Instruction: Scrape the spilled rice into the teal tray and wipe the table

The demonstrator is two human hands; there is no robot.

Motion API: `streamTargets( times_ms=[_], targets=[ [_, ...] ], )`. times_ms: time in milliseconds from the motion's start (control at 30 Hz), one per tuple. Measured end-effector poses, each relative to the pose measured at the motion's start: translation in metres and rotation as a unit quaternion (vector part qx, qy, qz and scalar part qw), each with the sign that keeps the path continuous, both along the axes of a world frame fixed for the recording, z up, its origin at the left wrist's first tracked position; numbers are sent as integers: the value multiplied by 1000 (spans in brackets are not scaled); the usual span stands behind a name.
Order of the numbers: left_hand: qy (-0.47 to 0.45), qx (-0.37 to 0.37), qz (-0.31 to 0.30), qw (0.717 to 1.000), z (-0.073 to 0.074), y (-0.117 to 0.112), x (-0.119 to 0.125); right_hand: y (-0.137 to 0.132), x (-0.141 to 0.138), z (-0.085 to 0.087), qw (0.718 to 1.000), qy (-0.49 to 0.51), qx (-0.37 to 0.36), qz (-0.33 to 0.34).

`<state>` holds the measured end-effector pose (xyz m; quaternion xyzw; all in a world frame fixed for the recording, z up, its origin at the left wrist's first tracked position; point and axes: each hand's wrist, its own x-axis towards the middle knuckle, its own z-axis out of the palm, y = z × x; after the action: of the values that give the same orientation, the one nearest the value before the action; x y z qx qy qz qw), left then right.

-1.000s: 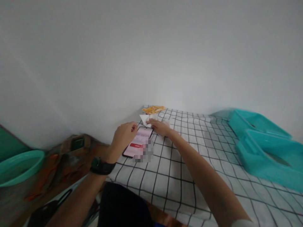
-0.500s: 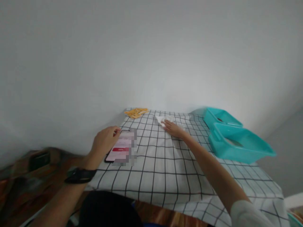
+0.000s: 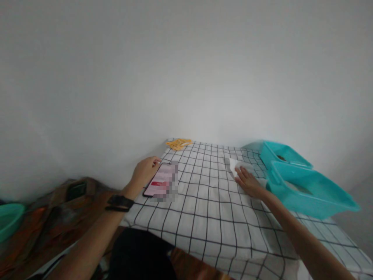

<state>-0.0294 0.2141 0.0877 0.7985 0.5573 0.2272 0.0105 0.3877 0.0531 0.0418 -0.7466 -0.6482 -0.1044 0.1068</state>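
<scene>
My right hand (image 3: 247, 183) holds a thin white tissue (image 3: 233, 166) against the checked tablecloth (image 3: 201, 182), its fingers reaching over the sheet. Part of the tissue is hidden beneath them. At the table's left edge, my left hand (image 3: 145, 169) rests with curled fingers beside the top of a phone (image 3: 159, 182). Whatever those fingers may hold is hidden. The phone lies face up with a lit pinkish screen, partly blurred out. On my left wrist is a black watch or band (image 3: 120, 203).
Two turquoise plastic trays (image 3: 309, 202) stand on the right side, small contents inside. A yellow-orange cloth or mesh-like piece (image 3: 178, 144) lies at the far left corner. Behind the table rises a pale wall (image 3: 186, 70). A cardboard box (image 3: 74, 190) and a green basin (image 3: 11, 219) are low at left.
My right hand has moved right and toward me with the tissue, closer to the trays. My left hand stays beside the phone. The whole view has shifted a little.
</scene>
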Motion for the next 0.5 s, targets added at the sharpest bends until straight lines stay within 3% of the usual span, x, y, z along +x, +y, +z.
streamTargets(
  times_ms=[100, 233, 367, 500],
  targets=[
    [-11, 2, 0, 1000, 1, -1, -1, -32, -29, -9, 994, -5, -21, 111],
    [-14, 2, -3, 1000, 3, -5, 0, -89, -56, -10, 978, 40, -41, 201],
    [-12, -3, 1, 1000, 1, -6, 0, -128, -31, -16, 979, 58, -45, 192],
    [-8, -6, -1, 1000, -2, -4, 1, -139, 4, -31, 987, 49, -13, 153]
  ],
)
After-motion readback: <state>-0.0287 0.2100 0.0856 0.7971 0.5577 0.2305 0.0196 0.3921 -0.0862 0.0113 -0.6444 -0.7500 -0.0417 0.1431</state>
